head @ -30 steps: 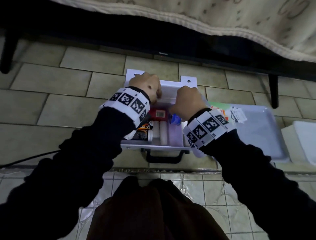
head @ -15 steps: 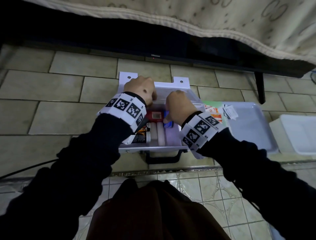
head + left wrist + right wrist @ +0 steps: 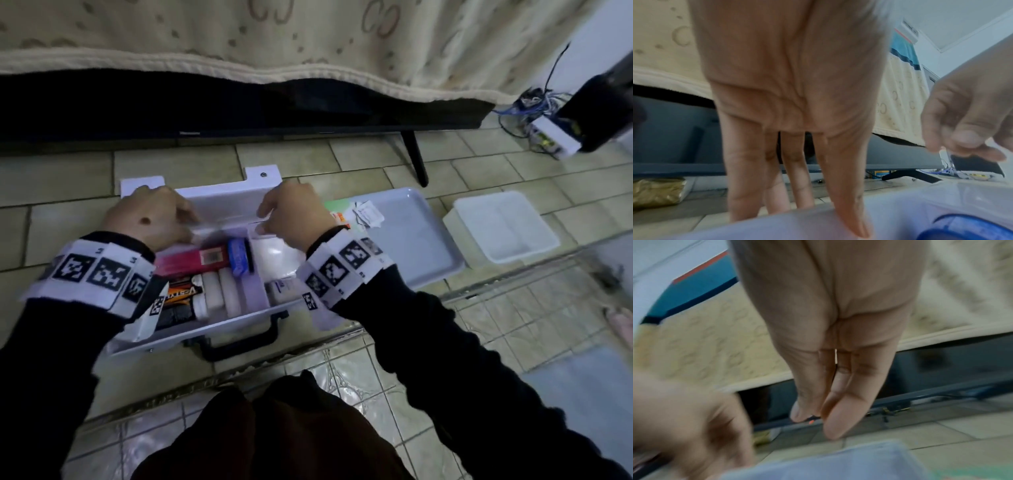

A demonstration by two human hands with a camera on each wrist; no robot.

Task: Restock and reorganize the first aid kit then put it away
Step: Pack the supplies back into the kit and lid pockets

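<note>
Head view puts my left hand (image 3: 152,219) at the far-left edge of the open first aid kit (image 3: 219,325), which sits on the tiled floor (image 3: 68,222) straight in front of me, its black handle (image 3: 239,339) toward my knees. My left wrist view shows those fingers (image 3: 748,178) straight and pointing down, tips against the white back wall of the case, so that hand is open and curled round nothing. Inside the kit, going rightward, lie an orange-and-black tube (image 3: 180,298), two white rolls (image 3: 221,294), a red box (image 3: 195,262) across the back, a blue-capped container (image 3: 239,257) just beside it, and a white packet (image 3: 274,255) in the right compartment. My right hand (image 3: 296,216) hangs over the kit's back-right corner; in the right wrist view its fingers (image 3: 840,410) are nearly straight and pressed together, and I cannot tell whether they pinch the thin clear edge near them. Right of the kit a grey tray (image 3: 421,240) holds some small sachets (image 3: 366,212), and beyond it sits a white tub (image 3: 503,226).
</note>
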